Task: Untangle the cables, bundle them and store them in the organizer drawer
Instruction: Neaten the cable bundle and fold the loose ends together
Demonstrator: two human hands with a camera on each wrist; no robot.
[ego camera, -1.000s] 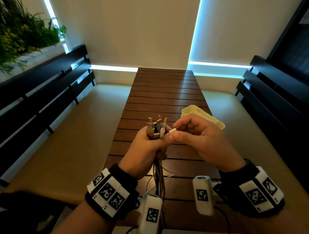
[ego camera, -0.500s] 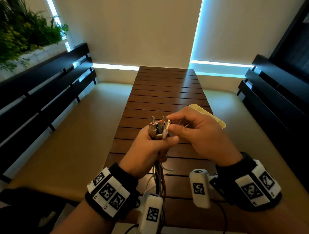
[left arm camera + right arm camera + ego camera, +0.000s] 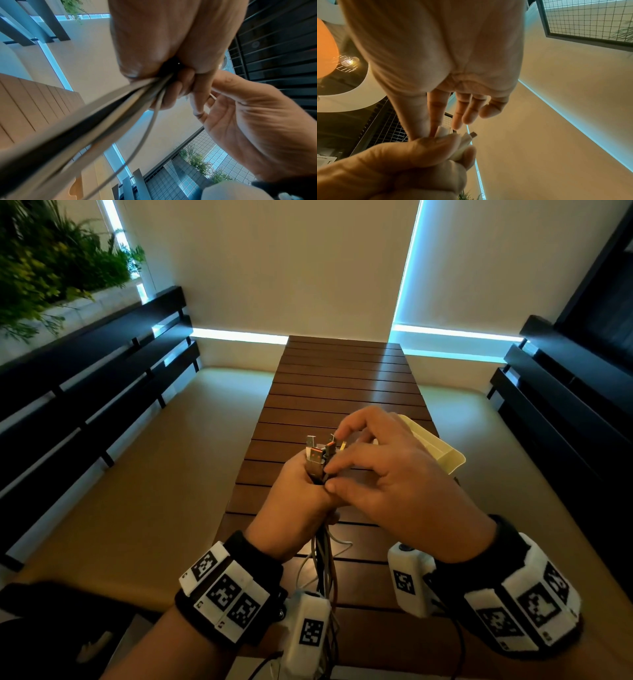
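Observation:
My left hand [image 3: 299,494] grips a bundle of several cables [image 3: 323,559] upright in a fist above the table. Their plugs [image 3: 315,453] stick up out of the fist, and the cords [image 3: 120,108] hang down past my wrist. My right hand [image 3: 346,463] reaches over the plug ends from the right. Its thumb and forefinger pinch a white plug [image 3: 442,132] against the bundle while the other fingers stay loosely extended. The cream organizer drawer [image 3: 445,455] sits on the table behind my right hand, mostly hidden by it.
The slatted wooden table [image 3: 342,378] runs away from me to the far wall. Cushioned benches with dark slatted backs line the left [image 3: 85,378] and right [image 3: 565,405] sides. A planter of greenery [image 3: 51,261] stands at the upper left.
My right hand has carried the white plug leftward into the cluster of plugs and now covers them. The left fist has kept its hold.

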